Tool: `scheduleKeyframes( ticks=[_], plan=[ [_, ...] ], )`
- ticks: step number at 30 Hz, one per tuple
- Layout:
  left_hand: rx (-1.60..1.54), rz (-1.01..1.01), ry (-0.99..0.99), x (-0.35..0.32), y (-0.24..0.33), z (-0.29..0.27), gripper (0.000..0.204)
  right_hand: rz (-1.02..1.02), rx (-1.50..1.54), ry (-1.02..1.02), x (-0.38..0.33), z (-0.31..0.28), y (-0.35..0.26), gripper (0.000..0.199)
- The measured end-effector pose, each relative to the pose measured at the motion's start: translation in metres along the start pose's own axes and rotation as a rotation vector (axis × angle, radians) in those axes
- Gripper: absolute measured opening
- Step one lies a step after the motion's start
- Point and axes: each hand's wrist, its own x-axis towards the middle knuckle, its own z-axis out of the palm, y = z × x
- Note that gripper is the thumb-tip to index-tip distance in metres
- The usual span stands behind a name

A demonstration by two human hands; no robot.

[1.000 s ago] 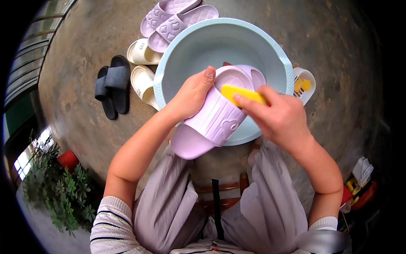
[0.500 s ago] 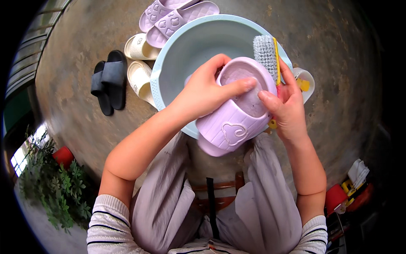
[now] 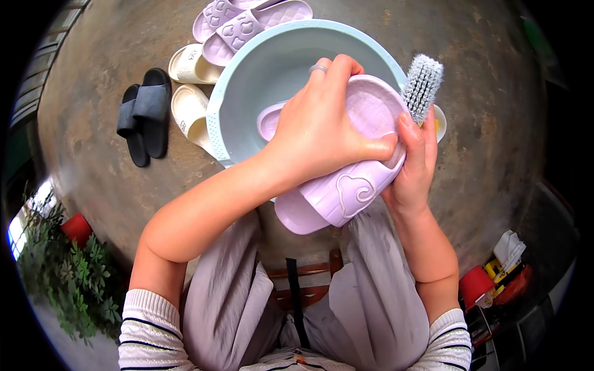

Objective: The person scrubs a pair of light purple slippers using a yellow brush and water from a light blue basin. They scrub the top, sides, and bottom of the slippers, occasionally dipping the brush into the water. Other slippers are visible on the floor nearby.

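Observation:
A lilac slide slipper (image 3: 352,188) with a raised cloud outline on its strap is tilted over the near side of a pale blue basin (image 3: 247,80). My left hand (image 3: 328,127) grips it, fingers over the far edge and thumb reaching across the insole to the strap opening. The slipper's right edge rests against my right hand (image 3: 416,162). That hand also holds a scrub brush (image 3: 422,86), its grey-white bristles pointing up past the fingers; its handle is mostly hidden. Part of another lilac slipper (image 3: 268,120) shows inside the basin, behind my left wrist.
Left of the basin are cream slippers (image 3: 193,111) and dark slides (image 3: 152,111); more lilac slides (image 3: 238,28) lie beyond its far left rim. A white cup (image 3: 441,123) stands right of it. A leafy plant (image 3: 74,278) is at lower left, a red container (image 3: 475,286) at lower right.
My left hand has shifted right and rolled over the slipper, its thumb now at the strap opening. The slipper has turned slightly. The brush has swung outward to the right, bristles now facing me.

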Motion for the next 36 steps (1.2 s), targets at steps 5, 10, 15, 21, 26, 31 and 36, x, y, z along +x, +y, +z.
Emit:
scheduleKeyframes(
  ticks=[5,10,15,21,26,31,36],
  plan=[
    [-0.062,-0.044,0.024,0.002,0.002,0.001,0.067,-0.065,-0.082,-0.01,0.002,-0.009,0.008,0.032],
    [-0.13,-0.118,-0.006,0.002,-0.004,0.002,0.061,-0.076,-0.098,-0.025,0.001,-0.008,0.013,0.028],
    [-0.133,-0.078,0.009,-0.005,-0.02,0.002,0.055,-0.052,-0.111,-0.064,0.004,-0.006,0.016,0.031],
    [-0.001,-0.004,-0.001,-0.006,-0.013,-0.001,0.057,0.01,-0.08,-0.059,0.004,-0.007,0.014,0.035],
    [-0.062,-0.086,0.008,-0.007,-0.013,0.002,0.046,0.026,-0.067,-0.091,0.004,-0.012,0.016,0.035],
    [-0.159,-0.106,-0.044,-0.005,-0.023,0.001,0.042,0.057,-0.019,-0.095,0.005,-0.013,0.015,0.04],
    [-0.286,-0.085,-0.02,-0.01,-0.034,-0.005,0.051,-0.059,-0.157,-0.049,0.018,-0.014,0.018,0.046]
  ],
)
